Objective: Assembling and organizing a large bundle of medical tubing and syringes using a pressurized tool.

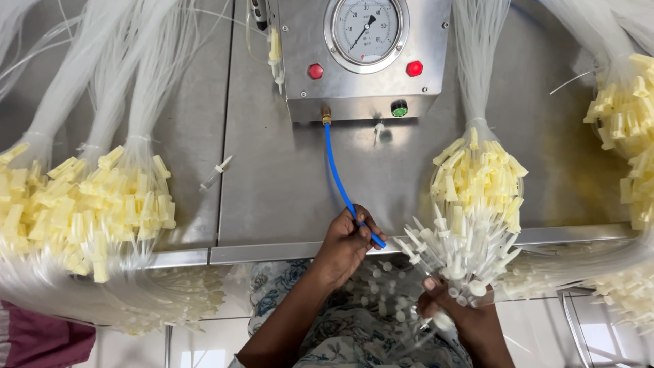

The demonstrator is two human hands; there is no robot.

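My left hand (344, 245) grips the end of a thin blue hose (336, 174) near the front edge of a steel table (272, 197). The hose runs up to a brass fitting under a steel box with a round pressure gauge (366, 28). My right hand (458, 310) holds a bunch of clear tubes with white connector tips (455, 255), fanned out just right of the hose's tip. The tip points at those connectors, a short gap away. Behind the held bunch lies a bundle of tubes with yellow caps (477, 177).
Big bundles of yellow-capped tubes lie at the left (82, 204) and right (627, 129) of the table. The box carries two red buttons (414, 68) and a green one (399, 109). A loose white connector (214, 174) lies on the steel. Loose white caps rest in my lap (381, 293).
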